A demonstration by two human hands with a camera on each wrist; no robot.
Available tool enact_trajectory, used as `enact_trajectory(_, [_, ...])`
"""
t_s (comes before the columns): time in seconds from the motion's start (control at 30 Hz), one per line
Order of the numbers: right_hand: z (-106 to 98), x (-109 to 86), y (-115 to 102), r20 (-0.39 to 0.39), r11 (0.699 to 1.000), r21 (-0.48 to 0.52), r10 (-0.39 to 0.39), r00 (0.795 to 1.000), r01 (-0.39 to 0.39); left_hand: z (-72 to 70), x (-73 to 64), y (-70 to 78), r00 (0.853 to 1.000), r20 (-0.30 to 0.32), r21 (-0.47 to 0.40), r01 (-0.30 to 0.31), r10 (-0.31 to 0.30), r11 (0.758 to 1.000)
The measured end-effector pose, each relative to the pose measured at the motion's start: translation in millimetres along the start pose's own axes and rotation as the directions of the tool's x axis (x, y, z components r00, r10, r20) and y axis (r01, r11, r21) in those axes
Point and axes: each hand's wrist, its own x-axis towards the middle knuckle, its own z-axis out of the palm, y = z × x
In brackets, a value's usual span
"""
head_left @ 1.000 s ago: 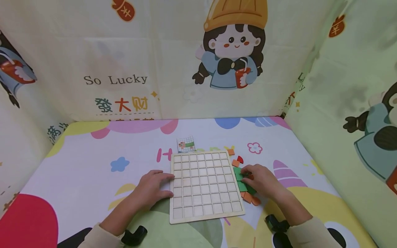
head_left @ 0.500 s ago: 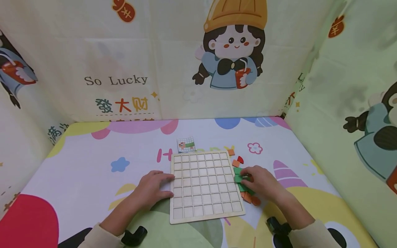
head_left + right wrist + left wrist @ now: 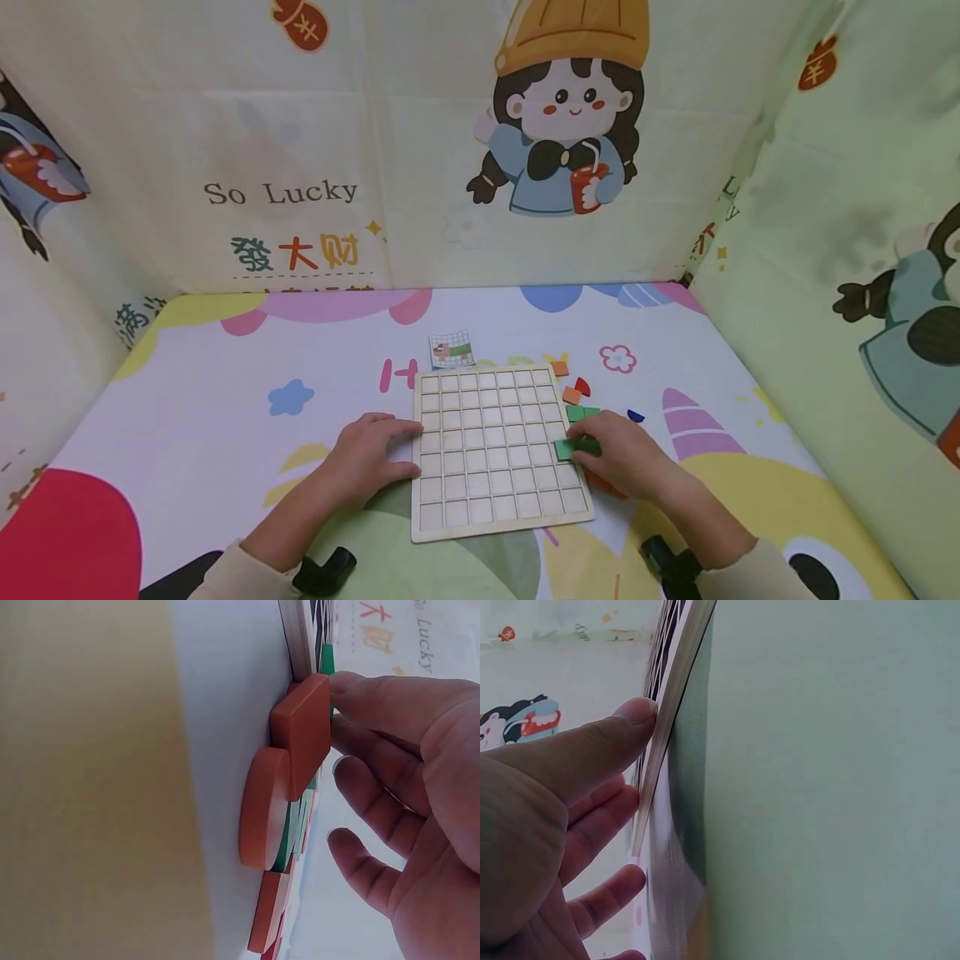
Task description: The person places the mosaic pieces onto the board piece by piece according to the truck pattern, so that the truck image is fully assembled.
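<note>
A pale wooden grid board (image 3: 502,529) lies flat on the patterned cloth, its square cells bare. My left hand (image 3: 367,454) rests at its left edge; in the left wrist view the thumb (image 3: 634,712) touches the board's edge, fingers extended. Over the right rim, my right hand (image 3: 626,450) pinches a green tile (image 3: 563,451) between thumb and fingers, part of the tile hidden by the fingers. Below this hand, in the right wrist view, lie an orange square block (image 3: 304,739) and an orange rounded piece (image 3: 262,810).
Behind the board lies a small picture card (image 3: 452,349). Along the board's right side are green tiles (image 3: 582,413), orange squares (image 3: 572,396), a red piece (image 3: 582,387) and a dark blue piece (image 3: 636,416). Printed cloth walls stand at the back and sides.
My right hand has moved left from the loose pieces to over the board's right rim, carrying a green tile. The dark blue piece has come into sight. The left hand stays put.
</note>
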Motion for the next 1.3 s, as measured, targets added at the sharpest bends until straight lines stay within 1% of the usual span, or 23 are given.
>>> enact_trajectory(0.17, [1.4,0.6,-1.1,-0.006,0.999,-0.028,-0.02,1.0,0.02,-0.3,-0.1,-0.9,1.0,-0.005,-0.003,-0.01,0.01,1.0])
enact_trajectory(0.4, [3.4,2.2,-1.7,0.0,0.999,-0.035,-0.014,1.0,0.014,-1.5,-1.0,-1.7,1.0,-0.002,0.0,-0.017,0.017,1.0])
enact_trajectory(0.73, [5.0,2.8,-2.3,0.001,0.998,-0.055,-0.041,0.999,0.041,-1.6,-0.8,-1.9,1.0,-0.006,-0.006,-0.022,0.022,1.0])
enact_trajectory(1.3, [5.3,1.0,1.9,-0.004,0.994,-0.07,-0.09,0.996,0.089,-0.4,-0.3,-1.2,1.0,0.01,-0.008,-0.01,0.01,1.0])
